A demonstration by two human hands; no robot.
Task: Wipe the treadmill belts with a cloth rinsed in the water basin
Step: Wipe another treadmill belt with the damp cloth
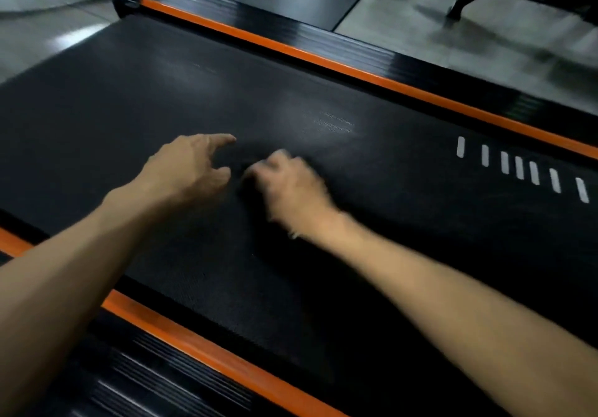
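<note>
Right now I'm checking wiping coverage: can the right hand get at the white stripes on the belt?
Probably yes: the right hand rests on the belt, and nothing lies between it and the white stripes further right.

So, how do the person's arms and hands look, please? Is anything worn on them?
Both forearms are bare, with no sleeves in view. The left hand and the right hand wear no gloves, and no watch or ring shows. The right hand is blurred.
</note>
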